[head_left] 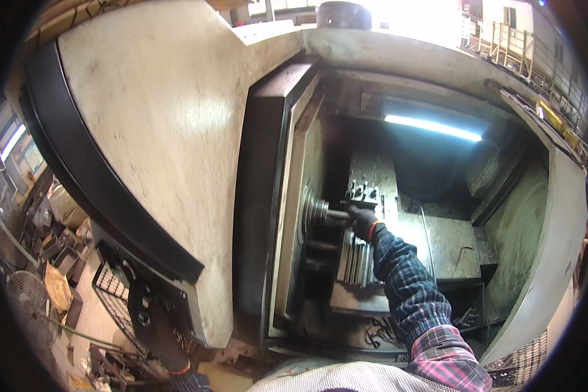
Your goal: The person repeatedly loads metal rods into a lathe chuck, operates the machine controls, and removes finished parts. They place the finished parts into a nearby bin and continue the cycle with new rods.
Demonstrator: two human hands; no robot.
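My right hand point(363, 222), in a dark glove with an orange cuff edge, reaches into a lathe. Its fingers are closed round the free end of a metal bar point(337, 215), which sticks out level from the round spindle chuck point(319, 212). Just behind the hand is a tool post point(362, 192) with several bolts on top. Below lies the ribbed metal slide point(357, 264). My left hand point(168, 349), also dark-gloved, hangs low at the left, beside the lower end of the machine's front panel point(176, 307). Shadow hides its fingers.
A lit lamp tube point(432, 128) runs along the back of the machine's chamber. The dark door frame point(261, 209) stands left of the chuck. Metal shavings point(377, 332) lie below the slide. A fan point(27, 294) and boxes stand on the left.
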